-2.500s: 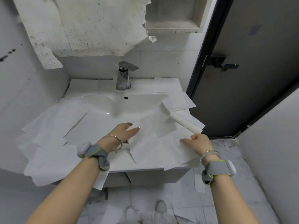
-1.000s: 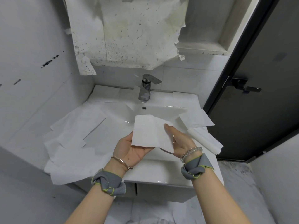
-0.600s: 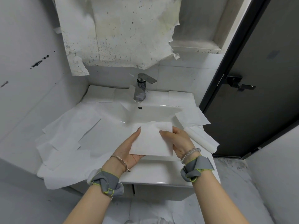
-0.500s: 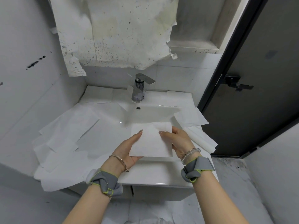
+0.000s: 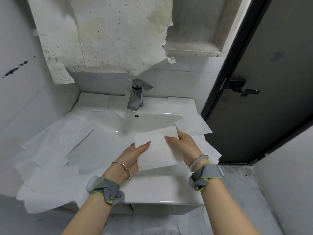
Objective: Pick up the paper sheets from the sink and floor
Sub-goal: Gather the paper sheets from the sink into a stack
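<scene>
A folded white paper sheet (image 5: 157,150) hangs just above the front of the white sink (image 5: 152,190). My left hand (image 5: 133,156) holds its left edge, thumb on top and fingers underneath. My right hand (image 5: 184,146) pinches its right edge. Several more paper sheets (image 5: 55,150) cover the sink's left side and spill over its edge. Another sheet (image 5: 193,125) lies on the right rim, with more paper (image 5: 210,152) under my right hand. Paper on the floor (image 5: 152,232) shows at the bottom edge.
A chrome faucet (image 5: 136,95) stands at the back of the basin. Torn, stained paper (image 5: 105,34) covers the wall above. A dark door (image 5: 271,82) with a black handle (image 5: 242,88) stands to the right. Grey tiled floor (image 5: 240,192) lies at lower right.
Both hands lifted a sheet off the sink front, raised it, then lowered it over the basin. Over the last half second it has barely moved.
</scene>
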The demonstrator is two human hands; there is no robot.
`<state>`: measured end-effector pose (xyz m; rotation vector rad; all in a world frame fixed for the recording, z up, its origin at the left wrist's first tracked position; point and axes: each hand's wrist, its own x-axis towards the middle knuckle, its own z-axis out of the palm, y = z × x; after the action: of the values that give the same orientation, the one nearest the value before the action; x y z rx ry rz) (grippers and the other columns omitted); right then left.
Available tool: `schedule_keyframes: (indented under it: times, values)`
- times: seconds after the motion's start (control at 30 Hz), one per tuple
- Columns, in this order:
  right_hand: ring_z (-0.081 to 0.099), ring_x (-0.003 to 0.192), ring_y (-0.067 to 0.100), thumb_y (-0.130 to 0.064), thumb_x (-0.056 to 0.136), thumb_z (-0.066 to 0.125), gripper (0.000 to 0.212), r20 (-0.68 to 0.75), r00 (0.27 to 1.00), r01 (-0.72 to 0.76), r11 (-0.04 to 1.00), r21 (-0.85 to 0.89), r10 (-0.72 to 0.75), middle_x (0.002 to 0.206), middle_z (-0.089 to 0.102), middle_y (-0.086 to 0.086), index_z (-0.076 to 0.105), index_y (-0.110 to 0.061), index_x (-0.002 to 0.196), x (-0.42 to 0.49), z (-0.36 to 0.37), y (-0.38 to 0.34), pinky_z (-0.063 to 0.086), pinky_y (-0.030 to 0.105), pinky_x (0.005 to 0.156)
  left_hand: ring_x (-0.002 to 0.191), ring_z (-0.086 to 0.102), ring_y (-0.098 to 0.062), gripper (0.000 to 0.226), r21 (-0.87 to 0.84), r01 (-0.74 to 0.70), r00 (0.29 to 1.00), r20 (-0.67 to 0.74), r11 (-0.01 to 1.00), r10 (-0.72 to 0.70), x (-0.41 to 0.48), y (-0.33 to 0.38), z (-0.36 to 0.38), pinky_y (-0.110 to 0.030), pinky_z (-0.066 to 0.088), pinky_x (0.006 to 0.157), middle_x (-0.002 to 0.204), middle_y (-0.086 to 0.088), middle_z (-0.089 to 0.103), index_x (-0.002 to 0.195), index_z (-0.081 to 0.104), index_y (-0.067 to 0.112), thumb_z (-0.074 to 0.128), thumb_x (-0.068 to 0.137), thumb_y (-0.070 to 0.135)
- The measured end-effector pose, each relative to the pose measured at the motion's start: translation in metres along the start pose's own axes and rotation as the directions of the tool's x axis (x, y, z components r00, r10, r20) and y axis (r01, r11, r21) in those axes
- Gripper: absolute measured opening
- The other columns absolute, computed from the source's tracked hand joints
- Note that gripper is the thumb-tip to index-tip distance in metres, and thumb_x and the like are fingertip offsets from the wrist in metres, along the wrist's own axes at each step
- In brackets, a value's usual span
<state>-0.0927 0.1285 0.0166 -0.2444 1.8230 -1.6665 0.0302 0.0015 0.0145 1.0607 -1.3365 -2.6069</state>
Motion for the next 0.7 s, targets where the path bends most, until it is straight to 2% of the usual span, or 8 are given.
schedule_keyframes:
  times: [0.2, 0.33, 0.4, 0.47, 0.5, 0.57, 0.6, 0.7]
  values:
    - [0.058, 0.061, 0.010, -0.003, 0.086, 0.063, 0.018, -0.037, 0.998, -0.046, 0.999, -0.016, 0.045, 0.075, 0.064, 0.002, 0.064, -0.009, 0.103, 0.037, -0.019, -0.011, 0.048, 0.014, 0.055, 0.069, 0.073, -0.015, 0.026, 0.020, -0.008, 0.999, -0.032, 1.000, 0.008, 0.008, 0.005, 0.007, -0.034, 0.058, 0.071, 0.090, -0.006, 0.073, 0.113, 0.063, 0.003, 0.057, 0.091, 0.016]
    - [0.057, 0.040, -0.002, 0.003, 0.081, 0.064, 0.022, -0.136, 0.990, -0.050, 0.984, -0.169, 0.027, 0.060, 0.065, -0.002, 0.067, -0.005, 0.101, 0.080, -0.048, -0.023, 0.045, 0.008, 0.044, 0.075, 0.072, -0.018, 0.022, 0.020, -0.018, 0.998, -0.058, 1.000, 0.019, 0.010, 0.011, 0.004, -0.037, 0.058, 0.074, 0.097, -0.010, 0.072, 0.106, 0.065, 0.003, 0.058, 0.091, 0.018]
    - [0.055, 0.037, -0.003, 0.003, 0.081, 0.062, 0.023, -0.222, 0.975, -0.068, 0.961, -0.268, 0.007, 0.061, 0.064, 0.000, 0.068, 0.000, 0.102, 0.105, -0.070, -0.027, 0.044, 0.008, 0.042, 0.076, 0.072, -0.019, 0.021, 0.011, -0.024, 0.997, -0.080, 1.000, 0.025, 0.010, 0.013, 0.002, -0.038, 0.058, 0.076, 0.096, -0.011, 0.072, 0.104, 0.065, 0.003, 0.058, 0.091, 0.017]
    - [0.063, 0.051, 0.003, -0.002, 0.084, 0.057, 0.023, -0.321, 0.947, -0.099, 0.931, -0.351, -0.020, 0.076, 0.067, 0.006, 0.067, -0.001, 0.105, 0.125, -0.092, -0.032, 0.051, 0.013, 0.052, 0.077, 0.071, -0.020, 0.020, -0.003, -0.033, 0.994, -0.100, 0.999, 0.032, 0.009, 0.014, 0.001, -0.038, 0.057, 0.075, 0.097, -0.012, 0.071, 0.103, 0.065, 0.003, 0.057, 0.092, 0.017]
    - [0.068, 0.068, 0.012, -0.005, 0.085, 0.056, 0.025, -0.354, 0.934, -0.119, 0.900, -0.419, -0.041, 0.088, 0.069, 0.009, 0.066, -0.003, 0.108, 0.131, -0.102, -0.034, 0.055, 0.020, 0.065, 0.079, 0.070, -0.021, 0.020, -0.010, -0.037, 0.994, -0.107, 0.999, 0.036, 0.008, 0.015, 0.001, -0.038, 0.057, 0.075, 0.098, -0.012, 0.071, 0.104, 0.065, 0.003, 0.057, 0.092, 0.017]
    - [0.063, 0.103, 0.031, -0.011, 0.087, 0.054, 0.029, -0.403, 0.911, -0.171, 0.809, -0.562, -0.087, 0.113, 0.067, 0.013, 0.066, -0.004, 0.113, 0.140, -0.118, -0.035, 0.050, 0.032, 0.089, 0.079, 0.071, -0.021, 0.021, -0.023, -0.041, 0.993, -0.115, 0.999, 0.038, 0.007, 0.016, -0.001, -0.038, 0.057, 0.076, 0.097, -0.011, 0.072, 0.104, 0.065, 0.003, 0.056, 0.092, 0.017]
    - [0.059, 0.111, 0.036, -0.012, 0.088, 0.055, 0.031, -0.422, 0.900, -0.186, 0.780, -0.597, -0.108, 0.119, 0.064, 0.018, 0.065, 0.000, 0.115, 0.142, -0.125, -0.035, 0.048, 0.035, 0.093, 0.077, 0.072, -0.020, 0.020, -0.029, -0.042, 0.992, -0.117, 0.999, 0.038, 0.006, 0.017, -0.002, -0.038, 0.058, 0.075, 0.093, -0.010, 0.073, 0.103, 0.065, 0.003, 0.057, 0.092, 0.017]
    - [0.060, 0.106, 0.038, -0.019, 0.087, 0.060, 0.038, -0.432, 0.901, -0.253, 0.747, -0.615, -0.051, 0.114, 0.065, 0.024, 0.063, 0.007, 0.114, 0.144, -0.136, -0.033, 0.048, 0.038, 0.092, 0.074, 0.072, -0.019, 0.019, -0.038, -0.046, 0.991, -0.131, 0.998, 0.041, 0.002, 0.017, -0.004, -0.038, 0.057, 0.075, 0.088, -0.009, 0.074, 0.101, 0.066, 0.003, 0.057, 0.092, 0.016]
